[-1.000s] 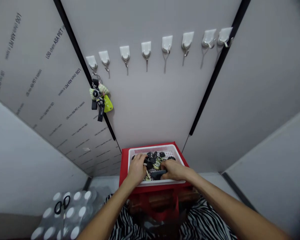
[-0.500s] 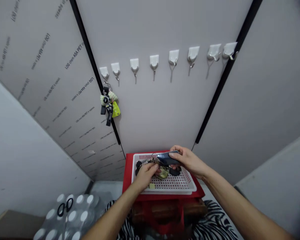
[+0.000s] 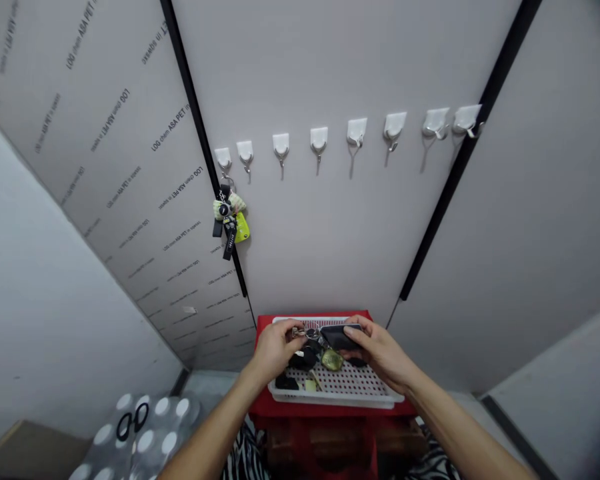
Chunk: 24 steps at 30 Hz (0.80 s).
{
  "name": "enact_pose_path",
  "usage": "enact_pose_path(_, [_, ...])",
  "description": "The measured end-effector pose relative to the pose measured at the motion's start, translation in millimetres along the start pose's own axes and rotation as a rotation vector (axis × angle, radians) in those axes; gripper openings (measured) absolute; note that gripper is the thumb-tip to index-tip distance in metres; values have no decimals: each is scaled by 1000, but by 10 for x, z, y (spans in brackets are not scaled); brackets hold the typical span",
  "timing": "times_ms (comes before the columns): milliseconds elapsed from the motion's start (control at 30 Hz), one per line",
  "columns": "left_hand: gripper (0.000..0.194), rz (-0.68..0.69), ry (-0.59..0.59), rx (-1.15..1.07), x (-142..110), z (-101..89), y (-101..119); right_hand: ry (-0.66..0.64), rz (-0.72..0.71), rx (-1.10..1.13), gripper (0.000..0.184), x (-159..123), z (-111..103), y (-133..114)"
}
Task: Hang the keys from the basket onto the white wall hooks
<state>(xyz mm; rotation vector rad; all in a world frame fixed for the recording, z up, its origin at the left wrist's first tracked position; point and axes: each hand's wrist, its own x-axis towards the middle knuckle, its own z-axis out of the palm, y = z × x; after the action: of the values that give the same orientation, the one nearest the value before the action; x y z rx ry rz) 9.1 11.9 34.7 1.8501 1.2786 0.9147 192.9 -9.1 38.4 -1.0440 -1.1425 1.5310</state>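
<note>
Over a white perforated basket (image 3: pixel 340 397), my right hand (image 3: pixel 380 347) is closed on a dark, flat, glossy fob (image 3: pixel 337 337) of a keychain. My left hand (image 3: pixel 275 343) pinches the metal clasp (image 3: pixel 299 331) at the other end, beside a metal ring (image 3: pixel 311 333). A round gold-coloured tag (image 3: pixel 332 360) shows just below the fob; whether it hangs from the ring or lies in the basket I cannot tell. Black items (image 3: pixel 304 359) and a small yellow piece (image 3: pixel 311 385) lie inside the basket.
A row of white adhesive hooks (image 3: pixel 319 140) runs along the panel. From the leftmost hangs a bunch of keychains (image 3: pixel 230 220) with a lime tag. The basket rests on a red surface (image 3: pixel 265 400). Black-handled scissors (image 3: pixel 133 422) lie on wrapped bottles (image 3: pixel 150 437) at lower left.
My left hand has moved up and left, from low over the basket to the clasp end. The keychain now stretches between both hands. The whole view has shifted slightly.
</note>
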Motion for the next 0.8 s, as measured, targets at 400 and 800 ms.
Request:
enact_pose_path(400, [24,271,29,631,-27,-110,246,-198,-101,-245,20,123,395,-16])
enact_pose_path(800, [29,374,122,132,-122,41,134,-85,-197,-148,22,350,561,-232])
